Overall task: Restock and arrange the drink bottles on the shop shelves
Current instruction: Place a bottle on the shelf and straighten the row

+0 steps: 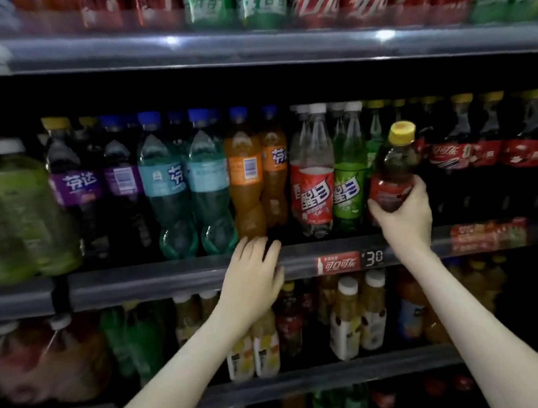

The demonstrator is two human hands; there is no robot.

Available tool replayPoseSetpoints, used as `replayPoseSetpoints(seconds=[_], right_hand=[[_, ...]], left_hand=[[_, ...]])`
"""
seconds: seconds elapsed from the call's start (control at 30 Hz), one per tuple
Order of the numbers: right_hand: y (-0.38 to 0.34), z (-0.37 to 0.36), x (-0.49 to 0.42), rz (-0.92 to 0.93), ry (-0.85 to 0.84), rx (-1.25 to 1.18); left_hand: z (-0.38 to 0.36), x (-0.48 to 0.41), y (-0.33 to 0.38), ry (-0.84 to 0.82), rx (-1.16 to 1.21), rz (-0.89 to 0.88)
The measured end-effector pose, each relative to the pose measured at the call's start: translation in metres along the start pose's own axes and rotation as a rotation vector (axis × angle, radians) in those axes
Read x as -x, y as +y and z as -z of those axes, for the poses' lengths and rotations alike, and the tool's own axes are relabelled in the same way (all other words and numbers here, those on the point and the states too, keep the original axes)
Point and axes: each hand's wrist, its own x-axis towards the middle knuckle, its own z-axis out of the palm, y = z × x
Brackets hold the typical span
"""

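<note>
The dark cola bottle w/ yellow screw cap (392,163): clear glossy plastic, shiny red film label. Row of teal, orange & green soda bottles (209,189): same smooth see-thru plastic, slick wrap labels. Long grey shelf-edge strip (171,279): smooth, semi-gloss; metal or plastic, can't tell. Red-and-black price ticket (349,261): looks like paper/card behind a glossy cover.

A red price label (338,261) is showing white brand script, a dark tag (372,257) reading 30 is sitting just right of it, and farther right a blurred red strip (487,231) is showing.
</note>
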Motion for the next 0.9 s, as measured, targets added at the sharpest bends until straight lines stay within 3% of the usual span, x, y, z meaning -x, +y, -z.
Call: replayPoseSetpoints(seconds=[0.13, 0.37, 0.5, 0.57, 0.7, 0.9], right_hand=[[-0.014, 0.007, 0.025, 0.134, 0.011, -0.093], [-0.056, 0.016, 0.104, 0.197, -0.206, -0.177], [-0.056, 0.016, 0.157, 0.036, -0.485, -0.275], [-0.047, 0.013, 0.181, -0.055, -0.636, -0.277], [-0.022, 0.006, 0.206, -0.192, -0.874, -0.196], [0.028, -0.002, 0.226, -0.453, -0.935, -0.233]], left_hand=[[0.002, 0.016, -0.006, -0.009, -0.026, -0.02], [0.018, 0.039, 0.007, -0.019, 0.219, -0.005], [0.039, 0.061, 0.031, -0.328, 0.761, 0.189], [0.041, 0.076, 0.044, -0.398, 0.922, 0.287], [0.023, 0.118, 0.052, -0.515, 0.895, 0.426], [-0.002, 0.154, 0.063, -0.787, 0.779, 0.419]])
